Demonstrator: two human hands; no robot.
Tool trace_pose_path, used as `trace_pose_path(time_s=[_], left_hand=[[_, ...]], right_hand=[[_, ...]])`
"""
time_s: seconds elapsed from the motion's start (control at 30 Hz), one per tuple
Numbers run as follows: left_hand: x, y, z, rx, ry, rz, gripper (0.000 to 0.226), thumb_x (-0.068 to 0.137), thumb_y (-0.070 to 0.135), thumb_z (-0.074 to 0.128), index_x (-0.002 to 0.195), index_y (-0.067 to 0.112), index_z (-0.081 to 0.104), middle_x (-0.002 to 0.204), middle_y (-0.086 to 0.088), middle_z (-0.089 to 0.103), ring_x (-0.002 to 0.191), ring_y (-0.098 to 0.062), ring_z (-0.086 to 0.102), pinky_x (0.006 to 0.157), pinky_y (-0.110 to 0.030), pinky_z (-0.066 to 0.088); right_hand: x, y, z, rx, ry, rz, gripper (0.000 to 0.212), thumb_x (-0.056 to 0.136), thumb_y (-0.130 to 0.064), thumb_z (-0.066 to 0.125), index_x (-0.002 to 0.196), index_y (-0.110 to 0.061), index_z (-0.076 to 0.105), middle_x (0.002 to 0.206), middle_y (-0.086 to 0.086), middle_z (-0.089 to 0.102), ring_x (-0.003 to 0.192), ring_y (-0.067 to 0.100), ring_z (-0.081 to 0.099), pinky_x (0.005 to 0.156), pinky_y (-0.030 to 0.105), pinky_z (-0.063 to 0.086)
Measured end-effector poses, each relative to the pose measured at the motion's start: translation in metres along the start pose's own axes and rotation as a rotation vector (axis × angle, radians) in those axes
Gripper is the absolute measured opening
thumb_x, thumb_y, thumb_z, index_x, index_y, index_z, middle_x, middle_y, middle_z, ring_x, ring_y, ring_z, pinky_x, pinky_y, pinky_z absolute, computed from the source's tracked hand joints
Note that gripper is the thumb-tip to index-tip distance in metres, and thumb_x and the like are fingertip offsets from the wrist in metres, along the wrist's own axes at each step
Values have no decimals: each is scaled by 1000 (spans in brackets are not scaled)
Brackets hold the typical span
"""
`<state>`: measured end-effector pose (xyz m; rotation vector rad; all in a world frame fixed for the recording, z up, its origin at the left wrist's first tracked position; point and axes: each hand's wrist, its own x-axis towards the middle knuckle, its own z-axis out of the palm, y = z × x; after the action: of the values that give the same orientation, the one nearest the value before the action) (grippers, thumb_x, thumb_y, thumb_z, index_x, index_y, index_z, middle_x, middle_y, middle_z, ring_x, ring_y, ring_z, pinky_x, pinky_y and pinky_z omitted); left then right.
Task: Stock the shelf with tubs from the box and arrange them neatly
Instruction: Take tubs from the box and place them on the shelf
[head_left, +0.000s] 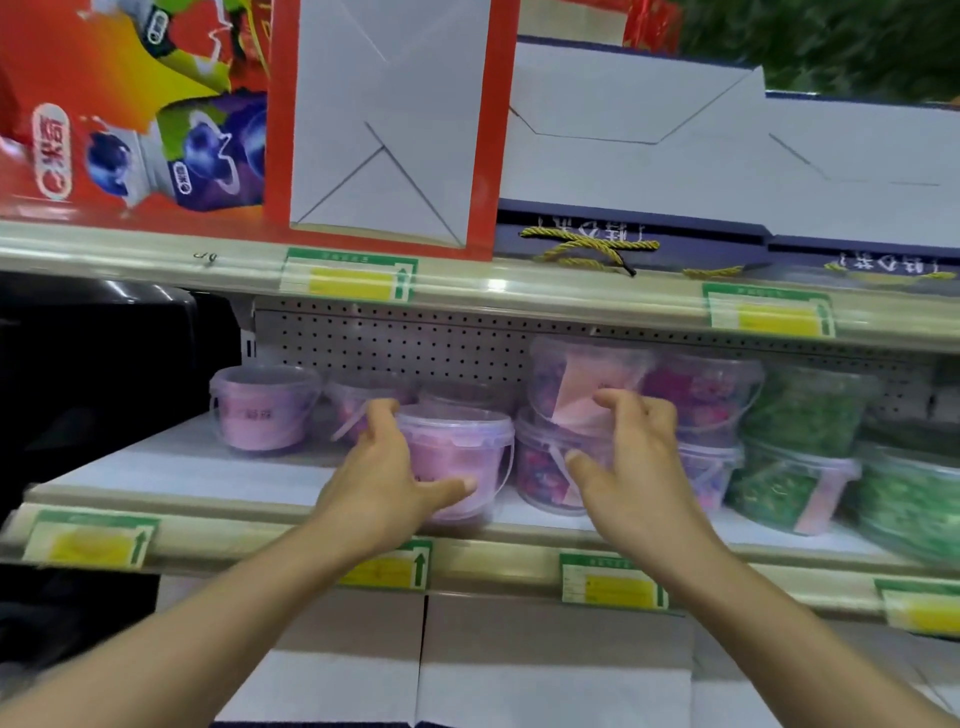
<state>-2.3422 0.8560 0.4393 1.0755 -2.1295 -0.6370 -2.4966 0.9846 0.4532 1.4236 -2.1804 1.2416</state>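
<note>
The person stands close to the white middle shelf (171, 467) with both arms stretched forward. The left hand (384, 467) grips a clear plastic tub of pale pink contents (457, 457) that sits at the front of the shelf, fingers curled over its far rim and thumb pressed across its front wall. The right hand (628, 457) hovers just beside it, fingers loosely spread and grasping nothing, near a stacked pair of clear tubs with darker pink and purple filling (561, 415).

Several tubs are already on the shelf: another pale pink tub with a lid and handle (262, 408) stands further left near the perforated back panel (395, 343), more pink ones sit behind the held tub, and stacked tubs of green filling (800, 447) occupy the right end. So the stocking looks well under way, I would say. A bare stretch of shelf remains at the front left, and the pink tubs stand unevenly, some forward and some back, so lining them up seems still to be done. The box the tubs come from is not in sight, so I cannot tell how many remain.
</note>
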Motion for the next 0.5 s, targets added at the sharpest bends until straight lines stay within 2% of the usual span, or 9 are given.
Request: trace_pose_path(time_s=[0.1,0.27,0.4,0.5], left_hand=[[6,0,5,64,23,15,92,73,43,75,138,15,16,147,-8,35,128,-27,44,99,-45,43],[13,2,10,174,42,30,84,74,46,73,133,15,21,139,-9,45,121,-31,50,91,-45,47],[16,-4,15,295,45,45,83,75,50,70,134,18,21,132,-9,50,112,-31,55,83,-43,50],[16,-8,18,317,41,32,83,76,53,67,137,21,20,132,-10,50,111,-32,56,85,-46,50]], right_hand=[[11,2,6,-40,-85,55,58,90,-16,55,141,-15,27,135,5,22,129,26,28,107,31,26],[14,12,9,-168,-135,47,66,88,-23,55,144,-17,21,145,5,19,134,26,18,112,37,23],[2,22,2,-234,-154,-59,75,87,-27,57,148,-18,14,152,2,15,139,21,10,113,32,15],[-10,30,-5,-231,-146,-129,74,87,-28,59,147,-19,18,151,0,17,138,17,11,111,28,16]])
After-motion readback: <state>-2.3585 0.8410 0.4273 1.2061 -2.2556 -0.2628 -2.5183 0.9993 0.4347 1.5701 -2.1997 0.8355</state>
